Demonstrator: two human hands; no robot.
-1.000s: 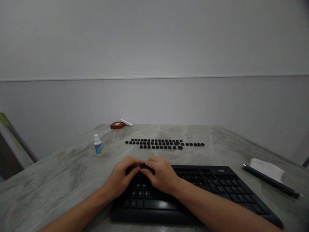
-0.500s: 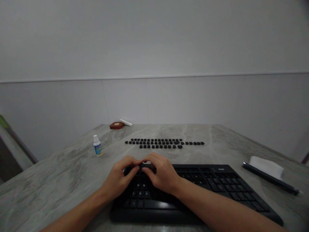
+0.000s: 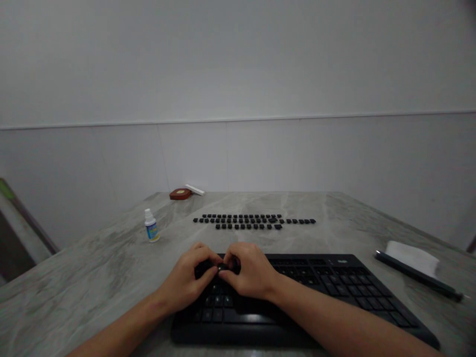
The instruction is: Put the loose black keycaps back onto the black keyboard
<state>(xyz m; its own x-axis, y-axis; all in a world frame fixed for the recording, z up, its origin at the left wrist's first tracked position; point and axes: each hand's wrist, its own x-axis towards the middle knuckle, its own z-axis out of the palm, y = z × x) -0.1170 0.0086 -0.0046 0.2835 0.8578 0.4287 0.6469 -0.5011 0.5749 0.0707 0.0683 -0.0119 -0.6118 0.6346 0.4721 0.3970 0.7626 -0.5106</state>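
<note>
A black keyboard (image 3: pixel 260 333) lies in front of me, with both my hands over its upper left part. My left hand (image 3: pixel 190 273) is closed in a pinch, thumb and fingertips at a small black keycap (image 3: pixel 222 267). From the other side my right hand (image 3: pixel 250 270) pinches at the same keycap, its thumb just below it. The fingers partly hide the cap, and I cannot tell whether it is seated on the keyboard. Lower left keys show between my wrists. Farther off, loose black keycaps (image 3: pixel 243 221) lie in rows on the table.
On the marbled grey table (image 3: pixel 111 277) a small white bottle with a blue label (image 3: pixel 151 228) stands at left. A brown case (image 3: pixel 180 194) and a white strip (image 3: pixel 195 190) lie at the back. To the right, a dark pen-like stick (image 3: pixel 416 275) rests against a white cloth or paper (image 3: pixel 412 257).
My fingertips have come slightly nearer to me from the keyboard's top edge, and a black keycap now shows between them. The view has shifted a little.
</note>
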